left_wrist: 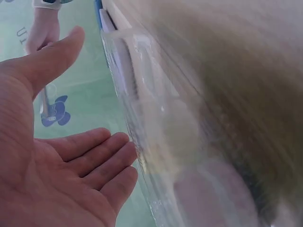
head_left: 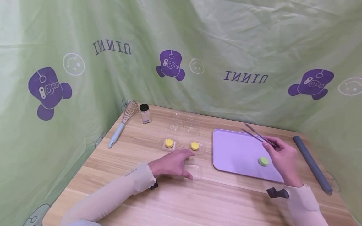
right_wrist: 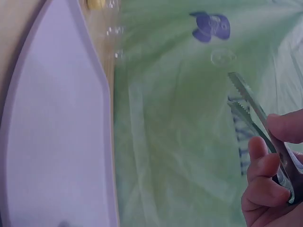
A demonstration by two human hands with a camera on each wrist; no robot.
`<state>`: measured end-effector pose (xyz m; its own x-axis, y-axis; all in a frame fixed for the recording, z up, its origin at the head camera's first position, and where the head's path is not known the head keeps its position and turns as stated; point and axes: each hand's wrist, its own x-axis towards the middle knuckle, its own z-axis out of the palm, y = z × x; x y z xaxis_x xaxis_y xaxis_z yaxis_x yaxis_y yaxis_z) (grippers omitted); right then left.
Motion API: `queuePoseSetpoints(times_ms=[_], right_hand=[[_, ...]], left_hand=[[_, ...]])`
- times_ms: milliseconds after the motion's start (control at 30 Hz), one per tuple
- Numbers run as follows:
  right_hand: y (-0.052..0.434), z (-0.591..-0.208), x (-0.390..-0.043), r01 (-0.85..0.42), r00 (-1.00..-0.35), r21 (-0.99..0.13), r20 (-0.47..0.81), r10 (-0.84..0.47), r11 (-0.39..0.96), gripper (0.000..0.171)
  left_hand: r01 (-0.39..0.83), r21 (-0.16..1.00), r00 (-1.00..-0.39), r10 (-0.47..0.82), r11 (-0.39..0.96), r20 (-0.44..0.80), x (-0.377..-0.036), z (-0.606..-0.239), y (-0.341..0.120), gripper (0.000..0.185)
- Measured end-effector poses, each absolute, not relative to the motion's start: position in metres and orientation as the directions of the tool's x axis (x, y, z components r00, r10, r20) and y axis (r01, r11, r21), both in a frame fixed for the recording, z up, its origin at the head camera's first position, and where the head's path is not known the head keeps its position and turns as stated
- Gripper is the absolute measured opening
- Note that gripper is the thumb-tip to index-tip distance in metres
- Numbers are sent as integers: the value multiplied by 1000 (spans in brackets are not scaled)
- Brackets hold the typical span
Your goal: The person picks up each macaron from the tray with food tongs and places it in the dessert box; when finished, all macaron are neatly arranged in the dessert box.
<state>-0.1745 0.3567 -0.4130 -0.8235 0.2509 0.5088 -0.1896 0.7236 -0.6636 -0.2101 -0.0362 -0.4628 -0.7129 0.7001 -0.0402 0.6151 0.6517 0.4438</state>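
Note:
My left hand (head_left: pixel 173 163) hovers over the table with thumb and fingers spread, holding nothing. Beside its fingertips lies a small clear plastic base (head_left: pixel 195 171). Just beyond are two yellow macarons, the left one (head_left: pixel 169 143) and the right one (head_left: pixel 194 146), each on its own clear base. Metal tongs (right_wrist: pixel 255 109) with toothed tips are gripped in my right hand (head_left: pixel 284 160), raised over the purple tray (head_left: pixel 232 153). Their tips stand apart with nothing between them. A green macaron (head_left: pixel 264 161) sits on the tray, below the right hand.
Several clear plastic domes (head_left: pixel 175 126) stand at the back. A whisk (head_left: pixel 116 135) and a black-lidded jar (head_left: pixel 145 114) are at the back left. Right of the tray lies a dark blue roll (head_left: pixel 312 164). Green curtain (head_left: pixel 198 94) surrounds the table (head_left: pixel 181 204).

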Motion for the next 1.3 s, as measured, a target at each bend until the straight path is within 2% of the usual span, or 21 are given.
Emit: queuePoseSetpoints(times_ms=[200, 600, 900, 1167, 1300], right_hand=[[386, -420, -164, -40, -871, -691, 379, 314, 722, 32], [426, -445, -144, 172, -894, -596, 240, 379, 784, 41], [449, -464, -130, 197, -933, -488, 173, 315, 850, 40], [455, -469, -122, 222, -953, -475, 78, 292, 851, 51], [455, -472, -119, 219, -956, -484, 68, 286, 847, 50]], left_hand=[[607, 421, -716, 694, 675, -81, -204, -463, -35, 94], [636, 392, -697, 713, 665, -79, -201, -467, -34, 83], [654, 397, -686, 726, 644, -47, -201, -466, -36, 78], [646, 399, -691, 720, 651, -56, -200, -465, -37, 78], [649, 399, -689, 723, 648, -53, -200, -465, -37, 78]])
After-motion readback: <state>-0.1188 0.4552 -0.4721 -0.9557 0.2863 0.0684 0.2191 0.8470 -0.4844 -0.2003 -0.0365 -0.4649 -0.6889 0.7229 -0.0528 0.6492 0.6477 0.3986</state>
